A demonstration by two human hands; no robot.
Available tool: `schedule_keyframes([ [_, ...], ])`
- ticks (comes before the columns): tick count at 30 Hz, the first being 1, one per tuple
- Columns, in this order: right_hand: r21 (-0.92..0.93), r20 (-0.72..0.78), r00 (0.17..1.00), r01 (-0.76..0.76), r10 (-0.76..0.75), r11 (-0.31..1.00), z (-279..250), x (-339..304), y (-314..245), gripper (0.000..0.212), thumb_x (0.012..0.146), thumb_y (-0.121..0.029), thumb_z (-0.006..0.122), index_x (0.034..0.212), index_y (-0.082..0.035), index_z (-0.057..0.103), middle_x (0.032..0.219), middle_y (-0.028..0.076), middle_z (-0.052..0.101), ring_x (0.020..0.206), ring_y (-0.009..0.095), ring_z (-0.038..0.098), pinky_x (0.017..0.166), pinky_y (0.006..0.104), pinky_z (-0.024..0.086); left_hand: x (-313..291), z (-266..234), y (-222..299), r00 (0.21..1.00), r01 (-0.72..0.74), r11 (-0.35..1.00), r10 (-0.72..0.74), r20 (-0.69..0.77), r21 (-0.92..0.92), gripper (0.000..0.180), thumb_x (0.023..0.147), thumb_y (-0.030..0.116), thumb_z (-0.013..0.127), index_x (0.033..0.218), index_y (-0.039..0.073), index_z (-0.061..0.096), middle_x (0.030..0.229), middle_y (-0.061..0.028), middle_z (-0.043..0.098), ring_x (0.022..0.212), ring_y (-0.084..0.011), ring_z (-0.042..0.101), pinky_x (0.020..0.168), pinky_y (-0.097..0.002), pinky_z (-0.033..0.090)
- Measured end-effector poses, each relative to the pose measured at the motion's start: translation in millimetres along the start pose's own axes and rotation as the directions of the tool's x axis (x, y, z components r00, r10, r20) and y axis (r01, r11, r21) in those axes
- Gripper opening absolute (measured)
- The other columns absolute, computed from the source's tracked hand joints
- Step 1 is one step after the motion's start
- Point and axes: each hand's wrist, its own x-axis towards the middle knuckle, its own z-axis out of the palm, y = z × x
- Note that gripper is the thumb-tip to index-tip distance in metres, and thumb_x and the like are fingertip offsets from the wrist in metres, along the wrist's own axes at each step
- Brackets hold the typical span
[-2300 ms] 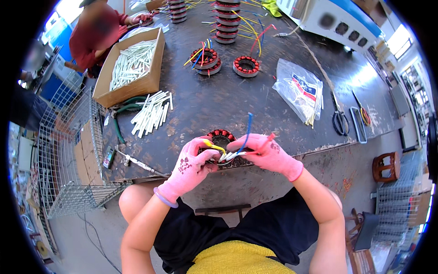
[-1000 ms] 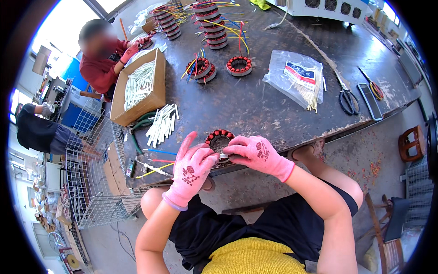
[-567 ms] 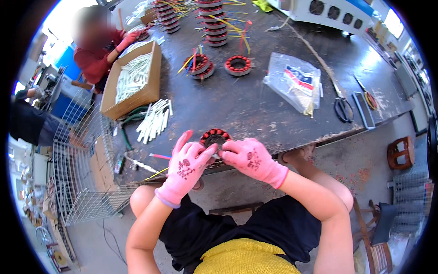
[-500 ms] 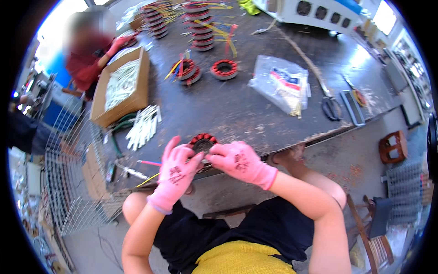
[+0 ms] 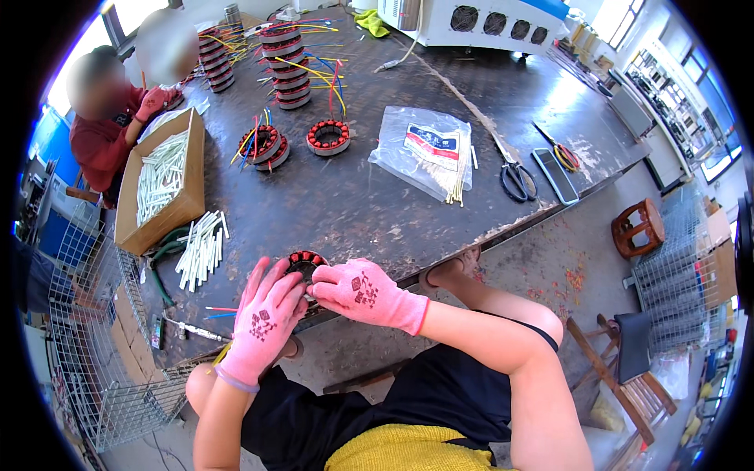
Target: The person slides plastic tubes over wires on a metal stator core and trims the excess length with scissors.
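At the near table edge lies a motor stator (image 5: 305, 257), a dark ring with red coils; its near side is hidden by my hands. My left hand (image 5: 265, 315), in a pink glove, holds its left side, fingers long and slightly bent, thumb out of sight. My right hand (image 5: 365, 295), also pink-gloved, is closed in a pinch at the ring's near right rim; what the fingertips grip is too hidden to name. Red and blue lead wires (image 5: 222, 312) stick out left of my left hand.
Farther back stand stacked stators (image 5: 287, 74) and a single stator (image 5: 328, 136). A carton of white sticks (image 5: 196, 169), loose white sticks (image 5: 203, 250), a plastic bag (image 5: 397, 161), scissors (image 5: 518, 182) and a phone (image 5: 555, 177) lie around. A co-worker (image 5: 102, 137) sits at the far left.
The view has shifted, so table things appear farther left. My left hand's fingers, spread before with the index raised, now lie closer together along the stator. My right hand stays pinched at its rim.
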Motion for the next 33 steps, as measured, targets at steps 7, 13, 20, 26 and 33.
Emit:
schedule_keyframes([
  [7,-0.008,-0.034,0.998,-0.054,0.053,0.999,6,1,-7,0.012,0.087,-0.023,0.063,0.093,-0.013,0.060,0.090,0.004,0.056,0.077,0.024,0.065,0.065,0.0389,0.051,-9,-4,-1,1.000,0.011,0.990,-0.013,-0.014,-0.144,0.040,0.077,0.019,0.072,0.112,0.004,0.063,0.120,-0.0089,0.062,0.127,-0.0321,0.051,0.112,-0.0518,0.036],
  [13,0.059,0.005,0.994,-0.108,0.108,0.992,-2,-2,-3,0.012,0.088,-0.023,0.064,0.097,-0.014,0.062,0.096,0.003,0.059,0.080,0.025,0.066,0.067,0.0388,0.052,-5,15,-11,0.998,-0.047,0.999,0.047,-0.051,-0.008,0.038,0.068,0.016,0.074,0.103,0.006,0.065,0.114,-0.0071,0.064,0.125,-0.0295,0.053,0.111,-0.0501,0.039],
  [20,-0.232,-0.397,0.673,-0.731,0.624,0.641,-103,-91,76,0.019,0.083,-0.025,0.072,0.095,-0.010,0.069,0.093,0.009,0.065,0.084,0.026,0.064,0.073,0.0370,0.051,-7,21,-6,0.986,-0.052,0.998,0.047,-0.158,-0.024,0.037,0.063,0.013,0.076,0.097,0.007,0.063,0.104,-0.0062,0.064,0.119,-0.0297,0.057,0.109,-0.0538,0.040],
  [26,-0.443,-0.456,0.526,-0.834,0.718,0.329,-103,-96,109,0.033,0.080,-0.041,0.073,0.091,-0.010,0.069,0.097,0.007,0.063,0.096,0.027,0.061,0.080,0.0434,0.046,-7,25,-7,0.982,-0.060,0.997,0.049,-0.182,-0.057,0.038,0.062,0.011,0.076,0.097,0.006,0.062,0.103,-0.0067,0.063,0.118,-0.0302,0.058,0.109,-0.0539,0.040],
  [33,-0.418,-0.466,0.498,-0.852,0.731,0.314,-105,-108,120,0.025,0.084,-0.034,0.069,0.083,-0.009,0.065,0.093,0.009,0.065,0.092,0.028,0.064,0.077,0.0419,0.049,-4,28,-4,0.978,-0.048,0.996,0.032,-0.208,-0.073,0.033,0.064,0.010,0.076,0.095,0.006,0.063,0.102,-0.0067,0.064,0.117,-0.0294,0.059,0.110,-0.0527,0.040],
])
